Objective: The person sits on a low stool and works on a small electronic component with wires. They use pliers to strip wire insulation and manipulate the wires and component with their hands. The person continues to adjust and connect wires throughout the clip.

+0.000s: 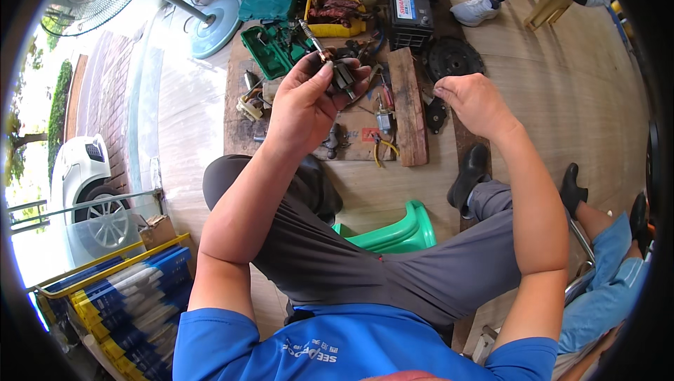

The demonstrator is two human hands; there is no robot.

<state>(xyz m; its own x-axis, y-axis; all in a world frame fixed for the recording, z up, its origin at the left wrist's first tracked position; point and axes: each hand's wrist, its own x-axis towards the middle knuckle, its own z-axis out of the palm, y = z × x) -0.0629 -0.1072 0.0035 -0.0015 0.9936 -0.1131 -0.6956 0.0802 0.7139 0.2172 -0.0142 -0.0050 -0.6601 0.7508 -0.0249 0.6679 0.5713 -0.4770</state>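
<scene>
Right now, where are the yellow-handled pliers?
In the head view, the pliers lie on the cardboard near its lower edge, left of the wooden plank.

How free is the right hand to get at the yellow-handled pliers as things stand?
Probably yes: nothing visible covers the yellow-handled pliers. The wooden board lies between them and the right hand, but looks low enough to reach over. Whether that hand holds something is unclear.
</scene>
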